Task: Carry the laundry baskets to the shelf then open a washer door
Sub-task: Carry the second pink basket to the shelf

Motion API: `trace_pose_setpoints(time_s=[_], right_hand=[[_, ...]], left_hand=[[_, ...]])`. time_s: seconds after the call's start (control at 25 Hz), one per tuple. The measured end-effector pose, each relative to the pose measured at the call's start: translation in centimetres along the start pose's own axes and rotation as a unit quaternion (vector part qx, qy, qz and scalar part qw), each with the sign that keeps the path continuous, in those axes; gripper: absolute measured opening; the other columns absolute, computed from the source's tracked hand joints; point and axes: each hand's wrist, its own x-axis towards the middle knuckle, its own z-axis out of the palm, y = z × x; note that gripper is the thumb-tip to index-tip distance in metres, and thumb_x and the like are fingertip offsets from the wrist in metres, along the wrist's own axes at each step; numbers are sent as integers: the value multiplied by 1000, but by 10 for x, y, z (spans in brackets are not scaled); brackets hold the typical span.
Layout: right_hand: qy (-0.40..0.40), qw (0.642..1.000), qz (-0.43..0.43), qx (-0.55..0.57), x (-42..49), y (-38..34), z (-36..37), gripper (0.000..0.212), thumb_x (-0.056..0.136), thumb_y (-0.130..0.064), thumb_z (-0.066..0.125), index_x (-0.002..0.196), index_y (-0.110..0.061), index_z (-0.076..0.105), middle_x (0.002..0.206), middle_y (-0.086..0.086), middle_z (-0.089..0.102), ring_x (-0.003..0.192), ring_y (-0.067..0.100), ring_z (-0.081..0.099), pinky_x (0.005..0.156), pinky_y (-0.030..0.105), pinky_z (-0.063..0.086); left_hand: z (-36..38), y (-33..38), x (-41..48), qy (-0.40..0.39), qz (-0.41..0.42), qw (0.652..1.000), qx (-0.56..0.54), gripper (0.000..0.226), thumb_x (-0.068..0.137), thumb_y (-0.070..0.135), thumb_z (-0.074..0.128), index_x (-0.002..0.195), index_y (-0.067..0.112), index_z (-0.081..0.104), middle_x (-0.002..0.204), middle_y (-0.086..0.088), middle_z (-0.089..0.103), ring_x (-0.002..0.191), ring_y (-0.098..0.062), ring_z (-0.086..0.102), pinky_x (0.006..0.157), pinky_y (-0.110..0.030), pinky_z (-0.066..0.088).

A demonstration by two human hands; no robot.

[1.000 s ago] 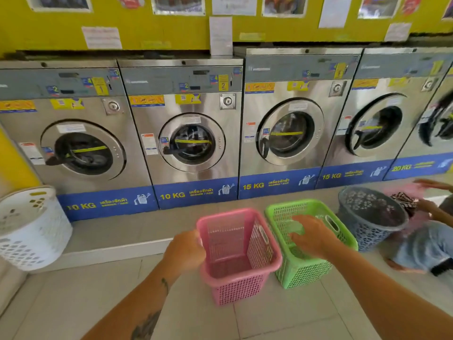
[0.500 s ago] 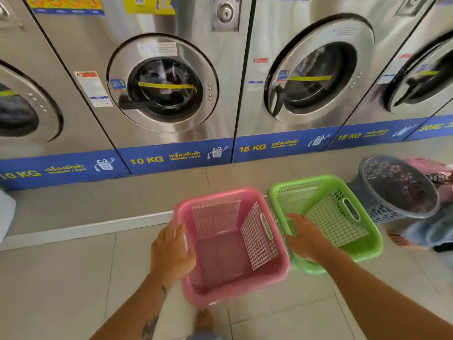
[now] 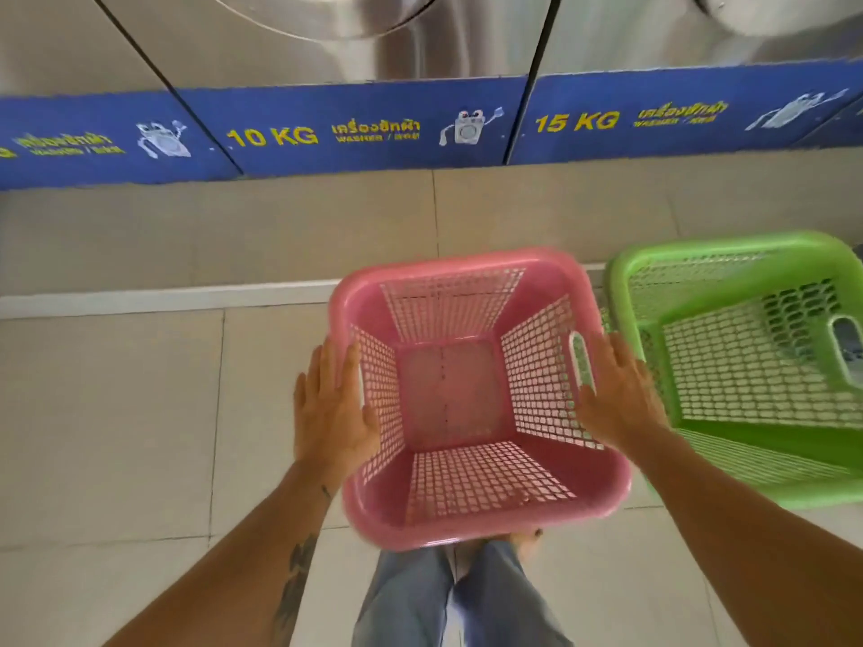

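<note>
Both palms are flat, fingers spread: left hand (image 3: 334, 408) at nine o'clock and right hand (image 3: 618, 396) at three press the pink laundry basket (image 3: 471, 394) walls, likely squeezing to lift it; green laundry basket (image 3: 747, 366) sits just beside

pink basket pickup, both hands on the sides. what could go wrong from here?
1. The left hand and right hand lie flat against the pink basket with fingers extended, not hooked through its handle slot, so a lift could slip.
2. The green basket sits close to the right; the right hand is wedged between them and may knock it.
3. The basket hides the person's feet and the floor ahead.
</note>
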Motion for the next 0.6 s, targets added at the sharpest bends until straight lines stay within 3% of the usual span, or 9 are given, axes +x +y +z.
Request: trace_pose_setpoints(time_s=[0.12, 0.2, 0.28, 0.48, 0.6], right_hand=[[28, 998, -30, -45, 24, 11, 31, 81, 85, -10, 55, 153, -17, 12, 160, 18, 14, 146, 38, 18, 116, 57, 26], [34, 997, -24, -62, 36, 17, 43, 82, 86, -10, 54, 154, -14, 8, 161, 18, 8, 145, 41, 18, 116, 54, 24], [32, 998, -15, -59, 48, 21, 45, 87, 85, -7, 57, 154, -13, 4, 161, 18, 6, 141, 44, 23, 110, 55, 32], [32, 996, -32, -79, 61, 9, 22, 87, 87, -10, 60, 154, -11, 5, 159, 21, 10, 133, 46, 36, 95, 55, 47], [37, 992, -51, -113, 51, -17, -10, 89, 85, -7, 60, 155, -13, 6, 162, 16, 7, 142, 40, 28, 97, 52, 48]], left_hand=[[31, -10, 8, -20, -23, 999, -15, 108, 77, 37, 71, 156, 16, 1, 163, -16, 5, 150, -35, 11, 117, -57, 19], [45, -15, 10, -34, -27, 999, -20, 115, 75, 38, 74, 156, 13, -3, 163, -16, 2, 150, -36, 12, 117, -58, 21], [54, -15, 11, -50, -39, 997, -34, 122, 72, 38, 78, 155, 12, -8, 163, -15, -2, 150, -36, 12, 116, -57, 23], [41, -5, 22, -37, -71, 993, -91, 126, 74, 22, 81, 154, 16, -16, 163, -7, -10, 150, -34, 11, 97, -47, 53], [15, -18, 23, -24, -77, 992, -92, 121, 76, 31, 80, 154, 22, -12, 163, -8, 0, 146, -34, 25, 89, -45, 56]])
